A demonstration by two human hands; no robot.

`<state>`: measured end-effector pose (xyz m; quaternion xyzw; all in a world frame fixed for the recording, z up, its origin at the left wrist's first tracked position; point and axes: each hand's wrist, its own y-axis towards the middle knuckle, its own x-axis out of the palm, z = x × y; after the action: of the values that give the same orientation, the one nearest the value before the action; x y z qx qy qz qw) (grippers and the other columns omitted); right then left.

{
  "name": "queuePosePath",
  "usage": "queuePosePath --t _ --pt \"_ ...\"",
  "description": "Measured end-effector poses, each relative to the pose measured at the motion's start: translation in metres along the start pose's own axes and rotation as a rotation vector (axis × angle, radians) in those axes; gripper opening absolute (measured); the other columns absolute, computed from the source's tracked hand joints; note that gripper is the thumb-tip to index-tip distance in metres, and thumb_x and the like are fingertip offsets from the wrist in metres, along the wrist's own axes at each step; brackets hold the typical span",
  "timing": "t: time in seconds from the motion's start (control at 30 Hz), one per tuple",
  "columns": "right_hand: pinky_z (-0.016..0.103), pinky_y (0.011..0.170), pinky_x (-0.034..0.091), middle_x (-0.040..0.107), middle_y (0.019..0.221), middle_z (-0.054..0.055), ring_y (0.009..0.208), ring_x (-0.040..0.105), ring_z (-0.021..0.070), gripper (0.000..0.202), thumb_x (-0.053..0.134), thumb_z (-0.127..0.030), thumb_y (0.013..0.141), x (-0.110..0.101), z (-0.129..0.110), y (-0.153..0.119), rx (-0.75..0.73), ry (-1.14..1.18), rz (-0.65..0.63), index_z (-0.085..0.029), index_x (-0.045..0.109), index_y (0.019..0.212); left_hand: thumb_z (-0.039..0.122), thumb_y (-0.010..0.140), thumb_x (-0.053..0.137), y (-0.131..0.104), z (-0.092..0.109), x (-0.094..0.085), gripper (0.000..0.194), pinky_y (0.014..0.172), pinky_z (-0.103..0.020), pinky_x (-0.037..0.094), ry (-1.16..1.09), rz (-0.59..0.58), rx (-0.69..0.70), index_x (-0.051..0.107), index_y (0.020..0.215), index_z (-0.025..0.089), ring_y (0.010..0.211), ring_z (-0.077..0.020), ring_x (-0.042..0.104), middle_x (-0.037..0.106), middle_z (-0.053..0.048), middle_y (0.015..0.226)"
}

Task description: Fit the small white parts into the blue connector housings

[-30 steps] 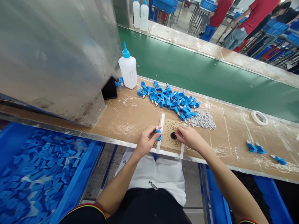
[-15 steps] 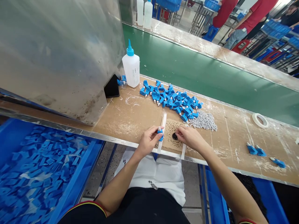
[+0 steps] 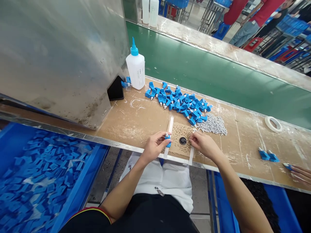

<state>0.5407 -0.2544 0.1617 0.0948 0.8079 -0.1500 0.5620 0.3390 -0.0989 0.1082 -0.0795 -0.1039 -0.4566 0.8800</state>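
My left hand (image 3: pixel 156 144) pinches a blue plastic part (image 3: pixel 167 141) with a white tip pointing up, above a white tape strip. Just right of it, a small round black dish (image 3: pixel 182 140) lies on a speckled cardboard patch (image 3: pixel 178 150); its contents are too small to name. My right hand (image 3: pixel 200 142) is beside the dish, thumb and fingertips pressed together. Whatever they may hold is too tiny to make out. Beyond both hands lie a heap of similar blue parts (image 3: pixel 181 102) and a pile of small grey pieces (image 3: pixel 213 124).
A white squeeze bottle (image 3: pixel 137 71) stands beside a metal panel (image 3: pixel 60 58). On the right are a tape roll (image 3: pixel 273 124), two blue parts (image 3: pixel 268 155) and another person's hand (image 3: pixel 302 174) at a third. A blue bin (image 3: pixel 70 200) of parts is lower left; a green belt (image 3: pixel 206 68) runs behind.
My right hand has moved right, off the black dish, which now shows fully. My left hand still holds its blue part. Another person's hand has come in at the right edge.
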Motion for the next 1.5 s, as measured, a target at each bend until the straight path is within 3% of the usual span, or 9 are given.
queuePosePath --t 0.2,0.3,0.43,0.7,1.0,1.5 --pt "0.028 0.056 0.036 0.065 0.072 0.003 0.061 0.058 0.0175 0.010 0.054 -0.019 0.086 0.000 0.000 0.005 0.008 -0.080 -0.020 -0.024 0.056 0.077 0.047 0.081 0.076 0.000 0.000 0.000 0.040 0.074 -0.028 0.061 0.006 0.009 0.005 0.077 0.106 0.015 0.083 -0.0191 0.073 0.073 -0.009 0.097" --pt "0.027 0.056 0.038 0.062 0.070 0.002 0.060 0.056 0.0165 0.011 0.052 -0.019 0.086 -0.010 -0.004 0.002 0.001 0.032 0.019 -0.024 0.055 0.076 0.048 0.080 0.077 0.000 0.000 0.001 0.042 0.071 -0.027 0.060 -0.005 0.010 0.005 0.077 0.105 0.014 0.077 -0.0165 0.070 0.072 -0.008 0.094" --pt "0.027 0.057 0.042 0.060 0.070 0.001 0.061 0.054 0.0159 0.013 0.051 -0.025 0.092 -0.016 -0.025 -0.009 -0.022 0.273 0.178 -0.023 0.056 0.080 0.051 0.077 0.079 0.000 0.000 0.000 0.045 0.060 -0.025 0.058 -0.069 -0.042 -0.029 0.077 0.103 0.014 0.070 -0.0144 0.067 0.070 -0.007 0.092" --pt "0.030 0.068 0.051 0.068 0.091 0.007 0.082 0.064 0.0185 0.013 0.053 -0.028 0.096 0.025 -0.090 -0.008 -0.045 0.657 0.466 -0.023 0.058 0.085 0.048 0.070 0.087 0.000 0.005 -0.003 0.040 0.067 -0.024 0.054 -0.160 -0.078 -0.018 0.072 0.088 0.016 0.071 -0.0130 0.062 0.066 -0.002 0.078" --pt "0.030 0.069 0.054 0.069 0.087 0.005 0.080 0.065 0.0174 0.012 0.058 -0.029 0.094 0.042 -0.101 0.001 -0.017 0.819 0.489 -0.023 0.061 0.084 0.043 0.072 0.087 0.001 0.009 -0.002 0.036 0.065 -0.021 0.047 -0.174 -0.096 0.021 0.066 0.084 0.017 0.068 -0.0099 0.056 0.061 0.002 0.074" --pt "0.030 0.070 0.053 0.069 0.085 0.004 0.080 0.064 0.0179 0.013 0.057 -0.025 0.094 0.041 -0.097 -0.003 -0.043 0.709 0.442 -0.023 0.061 0.081 0.044 0.073 0.085 -0.002 0.002 -0.002 0.031 0.073 -0.026 0.056 -0.125 -0.102 0.021 0.072 0.077 0.016 0.074 -0.0144 0.066 0.068 -0.002 0.077"
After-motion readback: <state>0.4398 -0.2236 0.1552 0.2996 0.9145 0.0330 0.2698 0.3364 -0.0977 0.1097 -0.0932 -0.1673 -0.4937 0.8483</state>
